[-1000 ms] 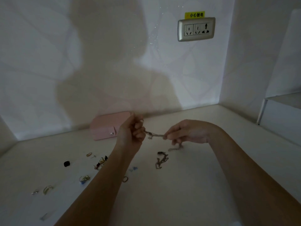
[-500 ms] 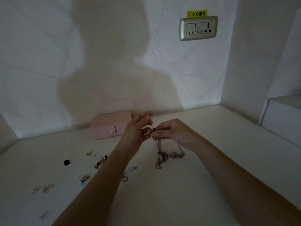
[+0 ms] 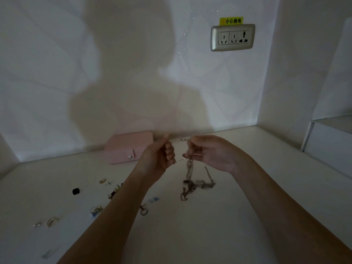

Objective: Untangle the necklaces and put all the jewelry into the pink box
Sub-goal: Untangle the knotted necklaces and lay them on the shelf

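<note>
Both hands are raised above the white tabletop, close together. My left hand [image 3: 162,155] has its fingers curled and pinches a thin chain. My right hand [image 3: 207,152] pinches the same tangled necklaces [image 3: 192,180]; a thicker chain hangs down from it and the lower tangle lies bunched on the table. The pink box [image 3: 127,147] lies shut against the back wall, just left of my left hand, with a silver snap on its front flap. Rings and earrings [image 3: 52,221] lie scattered on the left of the table.
A black small piece [image 3: 76,191], a gold ring [image 3: 102,181], a ring by my left forearm [image 3: 143,211] and a blue-tinted piece [image 3: 154,199] lie loose. A wall socket [image 3: 232,37] sits above. A white shelf [image 3: 327,138] juts out at the right.
My hands came together, then drew slightly apart. The chain, earlier stretched flat between them, now hangs down from my right hand, and more of the tangle is lifted.
</note>
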The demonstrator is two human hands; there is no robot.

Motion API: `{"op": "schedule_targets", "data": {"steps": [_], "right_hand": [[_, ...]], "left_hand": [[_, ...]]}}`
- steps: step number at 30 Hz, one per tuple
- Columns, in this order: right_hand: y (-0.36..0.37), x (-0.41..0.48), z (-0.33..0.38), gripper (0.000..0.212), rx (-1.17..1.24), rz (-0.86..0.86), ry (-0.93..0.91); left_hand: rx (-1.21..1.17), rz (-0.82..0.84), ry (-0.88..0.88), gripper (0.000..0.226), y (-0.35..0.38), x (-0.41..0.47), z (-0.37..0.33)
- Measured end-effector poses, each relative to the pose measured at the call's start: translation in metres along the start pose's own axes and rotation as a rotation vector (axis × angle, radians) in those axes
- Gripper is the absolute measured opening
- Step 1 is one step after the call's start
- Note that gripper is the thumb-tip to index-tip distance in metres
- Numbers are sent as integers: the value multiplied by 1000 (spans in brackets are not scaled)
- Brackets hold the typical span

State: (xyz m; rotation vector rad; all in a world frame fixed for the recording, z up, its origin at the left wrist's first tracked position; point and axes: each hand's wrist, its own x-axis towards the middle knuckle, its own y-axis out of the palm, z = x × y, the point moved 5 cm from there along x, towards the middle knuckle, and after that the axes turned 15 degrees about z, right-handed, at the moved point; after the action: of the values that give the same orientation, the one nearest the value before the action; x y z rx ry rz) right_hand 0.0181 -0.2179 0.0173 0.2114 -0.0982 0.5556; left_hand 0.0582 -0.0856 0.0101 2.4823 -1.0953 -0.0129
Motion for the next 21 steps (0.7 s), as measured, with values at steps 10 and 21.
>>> {"op": "schedule_targets", "data": {"steps": [10, 21], "right_hand": [[-2, -4, 1, 12, -14, -129, 87], [3, -5, -10, 10, -405, -30, 344]], "left_hand": [[-81, 88, 14, 29, 14, 3, 0], [121, 94, -30, 34, 13, 1, -4]]}}
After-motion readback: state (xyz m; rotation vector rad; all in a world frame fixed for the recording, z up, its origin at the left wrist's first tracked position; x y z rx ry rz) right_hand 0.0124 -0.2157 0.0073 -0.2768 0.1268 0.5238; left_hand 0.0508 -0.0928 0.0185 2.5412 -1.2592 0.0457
